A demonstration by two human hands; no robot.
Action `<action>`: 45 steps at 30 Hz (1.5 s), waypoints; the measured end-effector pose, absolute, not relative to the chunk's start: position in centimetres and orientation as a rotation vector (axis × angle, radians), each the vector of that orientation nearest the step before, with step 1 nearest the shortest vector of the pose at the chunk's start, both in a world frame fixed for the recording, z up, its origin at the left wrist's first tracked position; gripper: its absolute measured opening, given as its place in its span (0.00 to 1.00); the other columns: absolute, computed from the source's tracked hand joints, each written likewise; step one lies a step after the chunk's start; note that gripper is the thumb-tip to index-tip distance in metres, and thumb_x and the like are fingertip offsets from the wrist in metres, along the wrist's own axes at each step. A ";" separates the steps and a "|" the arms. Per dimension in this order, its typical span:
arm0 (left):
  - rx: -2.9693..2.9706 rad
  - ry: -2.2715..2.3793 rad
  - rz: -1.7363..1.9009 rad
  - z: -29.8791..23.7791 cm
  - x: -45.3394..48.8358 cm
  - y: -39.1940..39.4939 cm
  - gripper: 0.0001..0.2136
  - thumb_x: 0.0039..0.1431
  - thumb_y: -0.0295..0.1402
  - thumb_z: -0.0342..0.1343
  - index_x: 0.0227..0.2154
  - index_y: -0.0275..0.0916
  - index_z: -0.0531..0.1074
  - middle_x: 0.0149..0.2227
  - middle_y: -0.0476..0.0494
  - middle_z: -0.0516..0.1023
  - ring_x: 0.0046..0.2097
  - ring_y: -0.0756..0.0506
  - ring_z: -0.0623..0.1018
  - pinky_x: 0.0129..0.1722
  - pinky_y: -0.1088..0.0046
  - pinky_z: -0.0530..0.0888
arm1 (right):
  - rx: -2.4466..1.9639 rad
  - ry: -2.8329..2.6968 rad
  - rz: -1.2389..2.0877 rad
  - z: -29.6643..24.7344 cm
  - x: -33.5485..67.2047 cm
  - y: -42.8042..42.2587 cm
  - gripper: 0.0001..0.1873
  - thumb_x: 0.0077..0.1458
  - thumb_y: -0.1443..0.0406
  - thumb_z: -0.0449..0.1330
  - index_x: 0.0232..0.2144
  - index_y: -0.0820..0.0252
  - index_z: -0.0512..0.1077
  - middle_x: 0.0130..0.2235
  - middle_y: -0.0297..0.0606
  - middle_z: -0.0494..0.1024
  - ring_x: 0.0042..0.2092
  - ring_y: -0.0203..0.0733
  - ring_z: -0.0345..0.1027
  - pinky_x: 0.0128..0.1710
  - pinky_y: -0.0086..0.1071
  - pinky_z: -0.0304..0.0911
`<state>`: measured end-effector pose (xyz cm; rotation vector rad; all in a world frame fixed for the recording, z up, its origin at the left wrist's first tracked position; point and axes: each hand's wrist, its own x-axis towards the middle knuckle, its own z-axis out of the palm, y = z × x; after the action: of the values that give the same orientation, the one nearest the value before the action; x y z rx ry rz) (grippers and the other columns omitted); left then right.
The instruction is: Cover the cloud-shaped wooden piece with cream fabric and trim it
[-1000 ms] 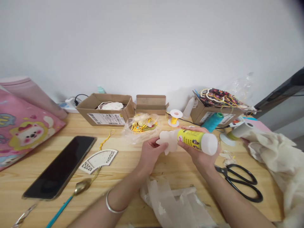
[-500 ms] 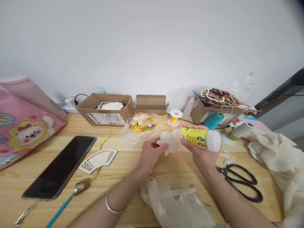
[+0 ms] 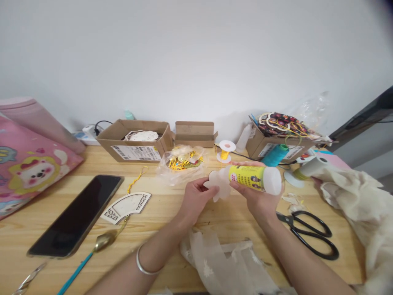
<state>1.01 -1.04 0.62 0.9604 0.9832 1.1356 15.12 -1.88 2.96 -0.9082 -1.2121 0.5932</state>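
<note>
Above the middle of the wooden table (image 3: 49,270), my left hand (image 3: 194,199) pinches a small white flower-shaped cutout (image 3: 217,185) by its left edge. My right hand (image 3: 259,198) is wrapped round a white glue bottle with a yellow label (image 3: 254,178), held on its side. The bottle's tip points left and touches the cutout. A silver bangle (image 3: 144,267) sits on my left wrist.
A black phone (image 3: 78,215), a fan-shaped wooden cutout (image 3: 126,207) and a gold spoon (image 3: 104,241) lie left. Black scissors (image 3: 310,237) lie right, near cream fabric (image 3: 365,221). Cardboard boxes (image 3: 135,141), a bag of yellow cords (image 3: 182,162), thread spools (image 3: 225,150) and lace fabric (image 3: 227,266) surround my hands.
Both hands hold the same things. The bottle has shifted slightly against the cutout, and the view has tipped a little.
</note>
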 end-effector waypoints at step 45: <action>0.916 0.995 0.983 0.3 0.6 -1.0 0.07 0.40 0.30 0.61 0.26 0.34 0.76 0.25 0.46 0.78 0.28 0.48 0.74 0.32 0.72 0.68 | -0.931 -1.086 0.601 3.1 15.7 -1.3 0.22 0.33 0.66 0.69 0.35 0.57 0.68 0.36 0.37 0.76 0.37 0.45 0.72 0.38 0.42 0.69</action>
<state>0.60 -0.96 0.33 0.9158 0.9951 0.9827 15.71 -1.30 3.12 -0.9315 -1.0864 0.6008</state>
